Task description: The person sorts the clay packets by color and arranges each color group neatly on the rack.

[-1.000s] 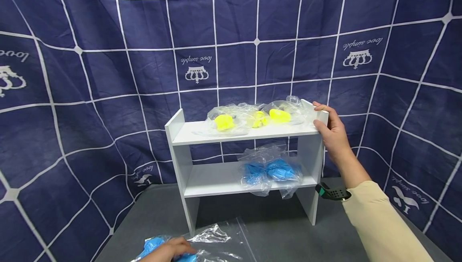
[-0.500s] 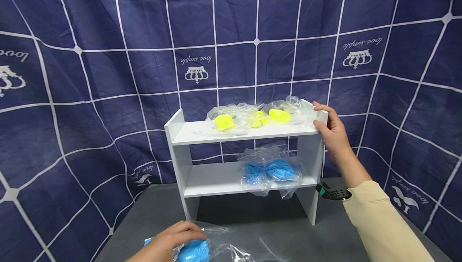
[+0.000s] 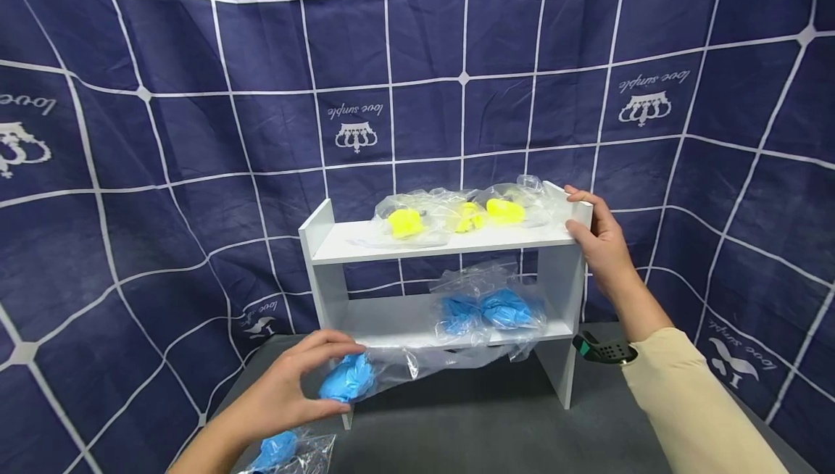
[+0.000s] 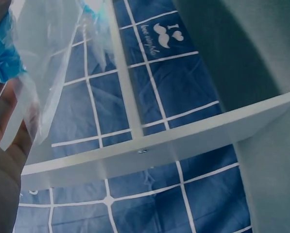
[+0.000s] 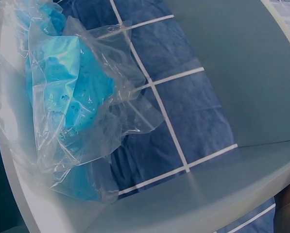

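My left hand [image 3: 293,380] pinches a clear plastic bag with a blue lump [image 3: 349,378] between thumb and fingers, in front of the lower shelf's left end. The bag's loose part trails to the right, across the shelf's front edge. At the top right of the white shelf unit [image 3: 424,250], my right hand [image 3: 603,242] grips the side panel, thumb in front and fingers behind. Two clear bags with blue lumps [image 3: 505,307] lie on the lower shelf's right half. In the left wrist view, the held blue lump [image 4: 4,51] shows at the upper left.
Clear bags with yellow lumps [image 3: 406,222] lie along the top shelf. Another bagged blue lump [image 3: 277,451] is on the grey table [image 3: 470,430] at the front left, below my left forearm. A dark blue gridded curtain [image 3: 261,133] hangs behind and around the unit.
My left hand has lifted a bag with a blue lump off the table, up and right to lower-shelf height. The right hand keeps its grip on the side panel.
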The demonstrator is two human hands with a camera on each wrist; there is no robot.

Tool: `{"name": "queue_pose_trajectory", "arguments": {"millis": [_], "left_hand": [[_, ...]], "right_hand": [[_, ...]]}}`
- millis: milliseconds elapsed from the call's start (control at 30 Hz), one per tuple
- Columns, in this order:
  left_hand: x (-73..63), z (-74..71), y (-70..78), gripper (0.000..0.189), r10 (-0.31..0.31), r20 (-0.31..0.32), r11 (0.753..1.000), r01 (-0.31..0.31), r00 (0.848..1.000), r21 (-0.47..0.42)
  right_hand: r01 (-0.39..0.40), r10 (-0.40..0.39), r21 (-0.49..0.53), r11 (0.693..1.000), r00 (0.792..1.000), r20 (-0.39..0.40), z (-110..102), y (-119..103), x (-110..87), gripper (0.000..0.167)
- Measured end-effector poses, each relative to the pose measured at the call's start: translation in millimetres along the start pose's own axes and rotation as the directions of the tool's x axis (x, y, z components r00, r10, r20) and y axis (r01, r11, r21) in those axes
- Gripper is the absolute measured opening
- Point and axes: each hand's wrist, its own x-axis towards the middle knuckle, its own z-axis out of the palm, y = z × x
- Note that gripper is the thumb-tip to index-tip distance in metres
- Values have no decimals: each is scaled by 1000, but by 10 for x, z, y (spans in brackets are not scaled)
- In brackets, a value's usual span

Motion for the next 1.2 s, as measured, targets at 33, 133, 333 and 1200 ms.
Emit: {"name": "queue_pose_trajectory", "arguments": {"millis": [33, 133, 333, 1200], "left_hand": [[44, -7, -11, 69, -5, -14, 1000, 5, 1000, 5], [174, -2, -43, 70, -16, -45, 1000, 17, 999, 24], [386, 72, -165, 72, -129, -50, 990, 132, 990, 50], [822, 738, -549, 60, -522, -180, 830, 545, 834, 117]], "right_hand": [[0, 0, -5, 1000, 1000, 0, -5, 5, -1, 34], [0, 0, -11, 1000, 1000, -1, -10, 10, -11, 34], [-1, 1, -18, 1000, 1000, 4, -6, 15, -23, 35], [11, -12, 14, 1000, 1000, 6, 7, 29, -13, 36]]}}
